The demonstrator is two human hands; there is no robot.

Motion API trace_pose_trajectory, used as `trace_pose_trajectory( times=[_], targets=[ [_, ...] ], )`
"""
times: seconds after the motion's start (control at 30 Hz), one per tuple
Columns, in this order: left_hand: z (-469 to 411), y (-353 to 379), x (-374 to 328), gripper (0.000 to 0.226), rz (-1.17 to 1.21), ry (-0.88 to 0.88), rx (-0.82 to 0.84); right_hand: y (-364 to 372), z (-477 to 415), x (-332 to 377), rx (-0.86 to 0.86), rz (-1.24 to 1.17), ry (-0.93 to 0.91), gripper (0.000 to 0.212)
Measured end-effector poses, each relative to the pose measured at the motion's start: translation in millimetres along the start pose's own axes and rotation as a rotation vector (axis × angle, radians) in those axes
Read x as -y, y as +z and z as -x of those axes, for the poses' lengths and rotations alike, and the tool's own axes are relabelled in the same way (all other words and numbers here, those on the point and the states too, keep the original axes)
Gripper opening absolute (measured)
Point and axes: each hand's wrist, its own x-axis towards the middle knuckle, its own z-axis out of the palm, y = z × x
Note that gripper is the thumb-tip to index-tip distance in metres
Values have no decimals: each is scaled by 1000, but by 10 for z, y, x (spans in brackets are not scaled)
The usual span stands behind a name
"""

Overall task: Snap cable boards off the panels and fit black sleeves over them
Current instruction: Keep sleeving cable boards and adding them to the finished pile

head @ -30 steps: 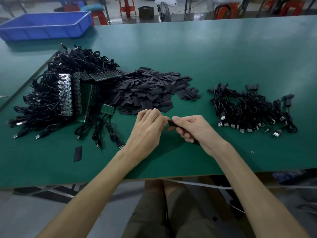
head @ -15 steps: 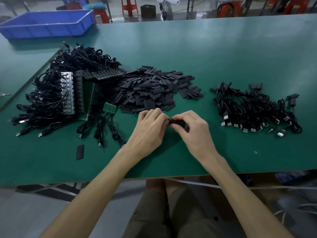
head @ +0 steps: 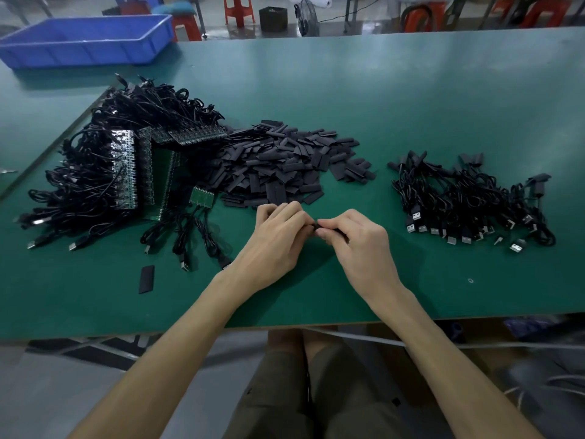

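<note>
Near front edge of table [head: 411,296] | left hand [head: 275,245], right hand [head: 364,248] pinch sleeve [head: 317,229]

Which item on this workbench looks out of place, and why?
One stray sleeve lies alone near the front left of the table, well apart from the sleeve pile in the middle. Nothing else looks spilled or broken.

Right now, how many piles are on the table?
3: cabled panels on the left, black sleeves in the middle, sleeved cables on the right. One stray sleeve lies apart.
</note>
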Motion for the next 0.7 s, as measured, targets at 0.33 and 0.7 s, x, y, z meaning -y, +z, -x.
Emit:
trace_pose_trajectory(
  times=[0.33,0.7],
  targets=[
    [-4,-16,9,12,-28,35,12,-17,-44,-7,54,-71,92,14],
    [-1,4,36,10,0,40,-11,-37,-50,-2,65,-113,100,13]
  ],
)
